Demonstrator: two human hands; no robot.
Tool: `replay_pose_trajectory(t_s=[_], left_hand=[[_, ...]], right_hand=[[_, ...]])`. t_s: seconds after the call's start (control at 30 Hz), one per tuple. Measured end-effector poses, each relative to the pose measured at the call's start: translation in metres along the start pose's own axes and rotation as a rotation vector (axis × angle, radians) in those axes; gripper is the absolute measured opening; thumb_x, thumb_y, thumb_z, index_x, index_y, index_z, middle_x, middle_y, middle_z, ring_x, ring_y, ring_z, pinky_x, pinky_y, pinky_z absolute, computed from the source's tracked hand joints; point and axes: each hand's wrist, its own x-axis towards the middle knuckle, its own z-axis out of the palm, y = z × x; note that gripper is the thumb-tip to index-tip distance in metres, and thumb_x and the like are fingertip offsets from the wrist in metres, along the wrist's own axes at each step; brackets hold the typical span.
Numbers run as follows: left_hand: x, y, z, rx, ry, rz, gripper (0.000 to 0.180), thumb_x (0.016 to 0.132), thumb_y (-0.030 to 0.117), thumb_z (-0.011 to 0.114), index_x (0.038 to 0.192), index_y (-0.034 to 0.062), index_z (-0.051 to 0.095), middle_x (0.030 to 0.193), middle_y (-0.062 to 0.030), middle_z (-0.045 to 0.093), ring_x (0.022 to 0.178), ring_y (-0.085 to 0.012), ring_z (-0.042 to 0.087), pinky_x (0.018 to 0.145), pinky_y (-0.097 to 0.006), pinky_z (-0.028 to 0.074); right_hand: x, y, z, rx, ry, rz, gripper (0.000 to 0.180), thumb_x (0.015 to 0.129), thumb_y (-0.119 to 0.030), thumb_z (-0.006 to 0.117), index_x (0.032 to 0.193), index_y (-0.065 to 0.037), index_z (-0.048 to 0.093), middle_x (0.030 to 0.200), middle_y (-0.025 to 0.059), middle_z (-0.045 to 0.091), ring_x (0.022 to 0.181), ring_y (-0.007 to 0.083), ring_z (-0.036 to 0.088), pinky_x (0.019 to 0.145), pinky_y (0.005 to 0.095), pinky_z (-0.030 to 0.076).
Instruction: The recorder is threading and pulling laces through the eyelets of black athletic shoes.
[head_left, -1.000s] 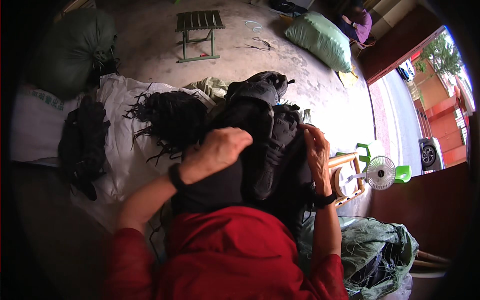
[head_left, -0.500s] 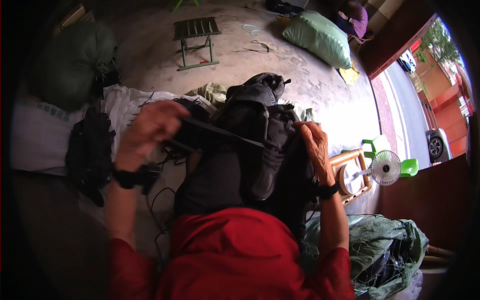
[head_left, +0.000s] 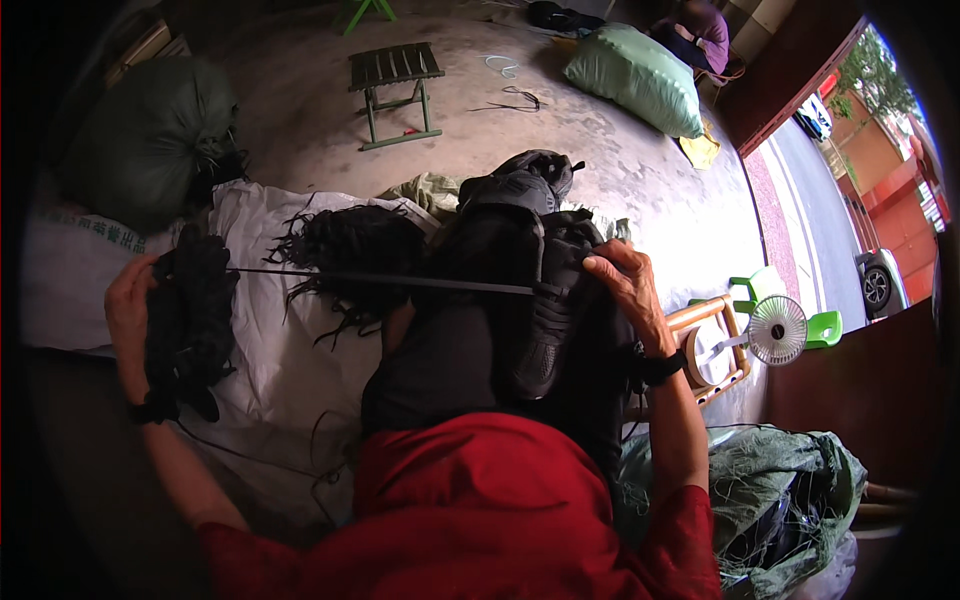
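Observation:
A black lace-up shoe (head_left: 545,345) rests on my lap, its toe toward me. My right hand (head_left: 630,285) grips the shoe's far right side, thumb and fingers closed on it. A long flat black lace (head_left: 420,282) runs taut from the shoe toward the left. Out at the far left, my left hand (head_left: 128,305) is closed at the lace's end, beside a dark bundle of black laces (head_left: 190,320) that partly hides the fingers. Another black shoe (head_left: 520,180) lies just beyond my knees. A tangled heap of black laces (head_left: 360,250) sits left of my legs.
White sheeting (head_left: 290,390) lies under the laces. A full dark green sack (head_left: 160,130) stands far left, and a pale green sack (head_left: 635,80) lies far right near a seated person (head_left: 705,40). A folding stool (head_left: 395,75) stands ahead. A small fan (head_left: 777,333) is at right.
My left hand has swung out far to the left, drawing the lace into a long straight line. My right hand has stayed on the shoe.

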Motion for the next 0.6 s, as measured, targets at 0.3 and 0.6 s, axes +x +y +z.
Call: replay_pose_trajectory(t_s=[0.3,0.6], left_hand=[[-0.019,-0.071,0.031,-0.34,0.45,-0.426,0.022,0.098,0.016,0.054,0.111,0.0028,0.065,0.093,-0.0047,0.065,0.079,-0.0107,0.06,0.075,-0.024,0.049],[-0.013,-0.035,0.114,-1.463,0.31,-0.372,0.016,0.095,0.012,0.058,0.108,0.0024,0.062,0.099,-0.0027,0.063,0.089,-0.0105,0.059,0.077,-0.023,0.047]], right_hand=[[0.013,0.002,-0.003,0.341,-0.158,0.29,0.03,0.086,-0.031,0.072,0.088,0.0,0.068,0.076,-0.004,0.063,0.073,0.0053,0.052,0.069,0.0227,0.041],[-0.002,-0.013,-0.006,0.478,-0.17,0.286,0.035,0.088,-0.027,0.07,0.109,0.001,0.067,0.093,0.0005,0.067,0.09,0.0081,0.058,0.084,0.023,0.044]])
